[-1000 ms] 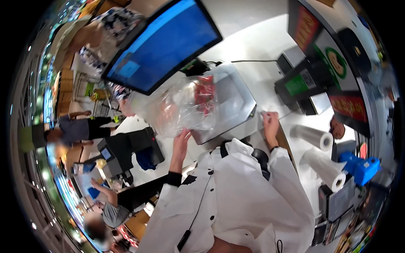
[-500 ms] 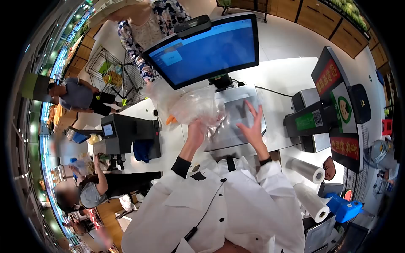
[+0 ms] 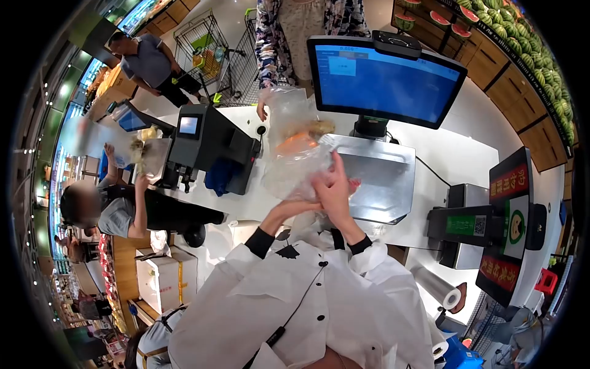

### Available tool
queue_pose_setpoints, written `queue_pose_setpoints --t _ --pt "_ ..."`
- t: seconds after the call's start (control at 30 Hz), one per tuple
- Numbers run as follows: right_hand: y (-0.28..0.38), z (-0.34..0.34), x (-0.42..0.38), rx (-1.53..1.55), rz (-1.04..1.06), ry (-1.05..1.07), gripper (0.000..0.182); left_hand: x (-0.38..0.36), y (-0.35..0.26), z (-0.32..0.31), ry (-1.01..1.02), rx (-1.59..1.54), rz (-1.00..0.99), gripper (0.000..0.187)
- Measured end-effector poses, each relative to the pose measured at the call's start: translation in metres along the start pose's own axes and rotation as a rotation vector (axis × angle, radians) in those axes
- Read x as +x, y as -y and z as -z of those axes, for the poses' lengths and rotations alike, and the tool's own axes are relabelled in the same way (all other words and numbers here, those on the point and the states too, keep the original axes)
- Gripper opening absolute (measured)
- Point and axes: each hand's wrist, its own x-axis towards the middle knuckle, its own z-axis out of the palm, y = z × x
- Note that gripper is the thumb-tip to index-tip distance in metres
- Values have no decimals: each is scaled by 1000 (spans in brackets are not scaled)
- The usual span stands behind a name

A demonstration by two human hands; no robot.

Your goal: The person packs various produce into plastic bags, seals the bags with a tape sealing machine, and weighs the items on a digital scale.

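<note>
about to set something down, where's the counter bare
Bare: most of the metal scale plate, right of the hands; white counter between monitor and QR-code stand, past the cable. Crowded: the plate's left edge, with clear plastic bag and hands.

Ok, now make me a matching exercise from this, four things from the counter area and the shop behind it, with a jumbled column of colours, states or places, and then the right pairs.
Things:
1. Bagged goods
2. Metal plate
3. Monitor
4. Watermelons

Descriptions:
A. Lit, with a blue screen
B. Mostly green, heaped at the upper right
C. See-through wrapping, orange showing inside
D. Flat, silver and shiny

Right pairs: 1-C, 2-D, 3-A, 4-B.
</note>
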Motion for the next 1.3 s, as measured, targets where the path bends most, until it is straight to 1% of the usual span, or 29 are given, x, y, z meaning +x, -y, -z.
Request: queue_pose_setpoints --t 0.07,0.13,0.17,0.2,0.27,0.33,0.37,0.43,0.47,0.53,0.57,0.63,0.67,0.7,0.77,0.8,0.83,0.87,0.9,0.93,0.97,1.0,1.03,1.13,1.17,1.2,1.23,1.27,1.3 --pt "5 -6 1 -240 70 199 75 3 -14 7 54 -25 -2 57" --pt "27 -17 0 -241 72 204 74 8 -19 12 120 152 -83 40" --pt "34 -21 0 -226 79 214 73 8 -17 9 129 145 -91 40" --pt "28 -20 0 -236 84 211 73 7 -15 2 -40 170 -62 23" --pt "9 0 -4 -572 387 18 73 7 -13 7 -209 191 -36 16" --pt "0 32 -9 -857 686 -152 72 14 -8 26 -133 -440 -17 31" --pt "-20 37 -15 -859 695 -139 72 15 -18 32 -138 -445 -30 31" --pt "-60 46 -38 -548 765 -96 78 5 -48 39 -117 -810 -153 34" --pt "-63 42 -48 -549 770 -74 78 3 -63 42 -126 -818 -171 34" --pt "-66 22 -60 -745 628 -66 71 -6 -84 45 -154 -987 -22 36" --pt "-66 11 -63 -814 580 -55 68 -10 -88 44 -163 -1001 -38 36" --pt "-60 -21 -42 -220 340 15 68 -14 -95 40 -214 -1100 79 36" --pt "-63 -29 -35 -217 340 35 68 -18 -99 40 -226 -1102 62 36" --pt "-68 -40 -28 -284 560 12 70 -22 -104 40 -217 -1092 12 36" --pt "-72 -54 -23 -436 660 -54 67 -31 -125 40 -206 -1070 -56 35" --pt "-79 -58 -23 -432 667 -43 67 -39 -141 34 -279 -976 -102 34" --pt "-78 -68 -25 -487 645 -194 58 -46 -148 33 -351 -885 -143 34" --pt "-75 -81 -26 -167 524 -198 47 -49 -149 36 -353 -888 -151 34" --pt "-60 -102 -28 172 428 -235 38 -52 -150 40 -315 -497 -350 31" --pt "-46 -107 -33 171 430 -230 38 -59 -138 57 -311 -59 -390 28" --pt "-36 -108 -35 523 -11 -119 37 -65 -126 74 -371 487 -429 29" --pt "-34 -110 -38 689 -228 -43 37 -72 -115 91 -452 903 -491 32" --pt "-31 -112 -40 846 -461 0 37 -71 -115 110 -401 899 -489 31" --pt "-32 -126 -45 461 -360 83 34 -61 -140 160 -260 889 -477 32" --pt "-36 -127 -47 478 -217 -23 35 -65 -154 163 -257 613 -468 29" --pt "-36 -122 -47 477 -221 -28 35 -73 -175 160 -254 312 -473 32" --pt "-33 -112 -45 495 -48 -39 37 -80 -196 157 -258 31 -489 40" --pt "-28 -103 -41 507 135 -51 41 -79 -206 163 -55 -351 -675 43" --pt "-15 -101 -43 501 154 -67 41 -78 -207 171 -31 -360 -672 43"
